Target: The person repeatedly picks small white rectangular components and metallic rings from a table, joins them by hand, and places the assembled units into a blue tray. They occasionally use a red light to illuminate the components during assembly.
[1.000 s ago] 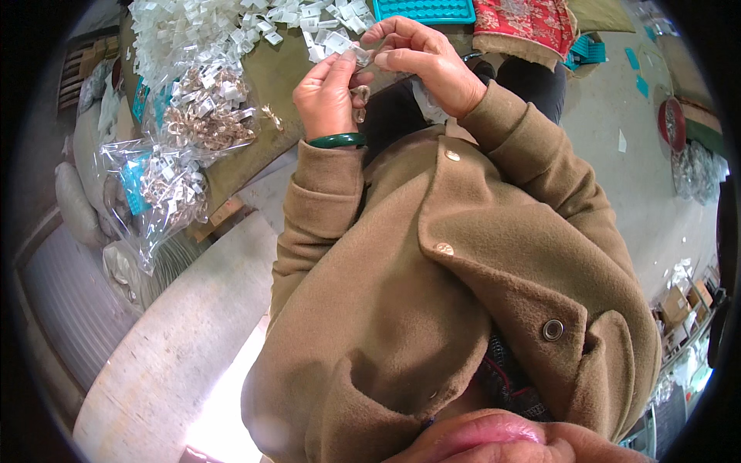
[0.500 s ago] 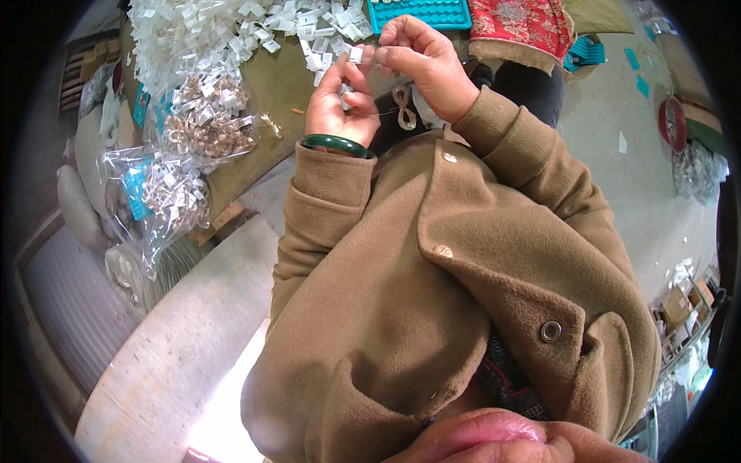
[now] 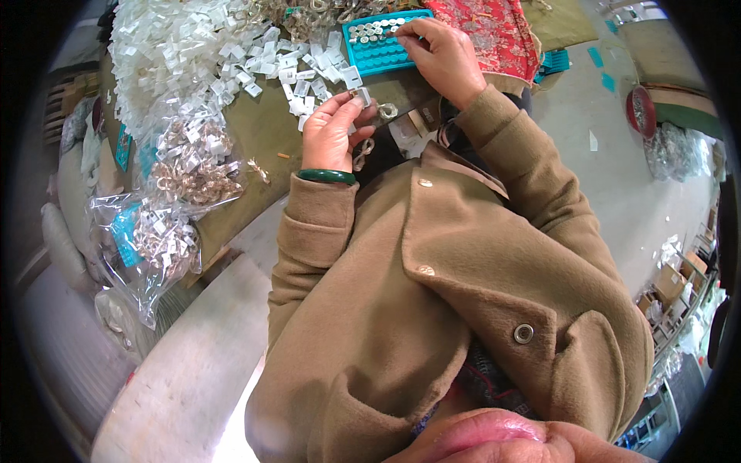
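My left hand [image 3: 330, 133], with a dark green bangle at the wrist, pinches a small white plastic piece [image 3: 353, 79] between thumb and fingers. The piece looks unfolded, with two square flaps. Beside these fingers is a small coil of pale cord [image 3: 388, 111], and a tan cord coil [image 3: 363, 153] hangs below the palm. My right hand [image 3: 449, 64] reaches over a blue tray [image 3: 386, 59] with rows of round hollows. Several small round whitish parts [image 3: 367, 32] sit in its far rows. The thumb and forefinger are closed at these parts; whatever is between them is too small to make out.
A large heap of white plastic pieces [image 3: 177, 54] covers the table's far left. Clear bags of corded pieces [image 3: 197, 154] lie near the left edge. Brownish cord bundles [image 3: 324, 19] are piled behind the tray. Red patterned cloth [image 3: 494, 38] lies right of it.
My right hand has left the left hand and moved to the blue tray. The white piece in my left hand now shows unfolded. The view has shifted, showing more of the table's far side.
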`<act>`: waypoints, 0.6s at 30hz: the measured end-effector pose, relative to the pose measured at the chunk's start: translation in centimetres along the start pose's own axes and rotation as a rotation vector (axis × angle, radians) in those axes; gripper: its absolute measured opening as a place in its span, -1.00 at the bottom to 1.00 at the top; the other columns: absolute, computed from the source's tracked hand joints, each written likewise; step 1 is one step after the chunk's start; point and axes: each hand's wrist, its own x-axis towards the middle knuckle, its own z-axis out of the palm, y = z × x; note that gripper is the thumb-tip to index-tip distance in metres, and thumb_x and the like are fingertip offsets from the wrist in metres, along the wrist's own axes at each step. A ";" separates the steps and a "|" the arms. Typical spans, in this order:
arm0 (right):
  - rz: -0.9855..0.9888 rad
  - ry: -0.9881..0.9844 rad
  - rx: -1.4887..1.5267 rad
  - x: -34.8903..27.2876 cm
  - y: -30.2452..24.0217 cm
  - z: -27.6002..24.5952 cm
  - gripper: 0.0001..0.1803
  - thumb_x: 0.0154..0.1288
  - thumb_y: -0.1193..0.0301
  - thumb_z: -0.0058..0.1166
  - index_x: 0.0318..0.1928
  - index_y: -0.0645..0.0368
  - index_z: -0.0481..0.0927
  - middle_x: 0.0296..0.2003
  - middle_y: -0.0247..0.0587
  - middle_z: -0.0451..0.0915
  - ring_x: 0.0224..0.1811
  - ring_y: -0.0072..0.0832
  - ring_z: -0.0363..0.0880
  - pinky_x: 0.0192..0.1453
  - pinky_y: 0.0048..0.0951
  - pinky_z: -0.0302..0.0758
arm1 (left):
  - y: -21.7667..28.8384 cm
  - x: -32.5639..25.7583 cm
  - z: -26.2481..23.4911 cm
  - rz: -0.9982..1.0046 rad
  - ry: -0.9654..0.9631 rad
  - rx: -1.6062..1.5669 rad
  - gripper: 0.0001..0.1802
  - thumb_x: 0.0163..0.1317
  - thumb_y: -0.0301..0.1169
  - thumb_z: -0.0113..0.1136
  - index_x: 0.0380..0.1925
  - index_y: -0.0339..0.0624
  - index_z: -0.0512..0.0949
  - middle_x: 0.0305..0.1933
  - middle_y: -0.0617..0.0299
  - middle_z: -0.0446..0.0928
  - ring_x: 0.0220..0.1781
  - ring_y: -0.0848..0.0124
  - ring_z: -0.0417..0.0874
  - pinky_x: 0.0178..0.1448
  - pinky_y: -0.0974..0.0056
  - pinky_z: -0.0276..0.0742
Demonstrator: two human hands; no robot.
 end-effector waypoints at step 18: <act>-0.076 -0.102 -0.323 1.3 0.1 1.7 -0.89 0.22 0.37 0.18 -0.26 0.07 0.61 -0.31 -0.21 0.57 -0.27 -0.16 0.62 -0.22 -0.24 0.57 | 0.1 2.7 0.8 -0.017 -0.117 -0.062 -0.72 0.33 -0.43 0.14 0.00 -0.30 0.51 -0.08 0.08 0.65 -0.10 0.41 0.71 -0.23 0.47 0.68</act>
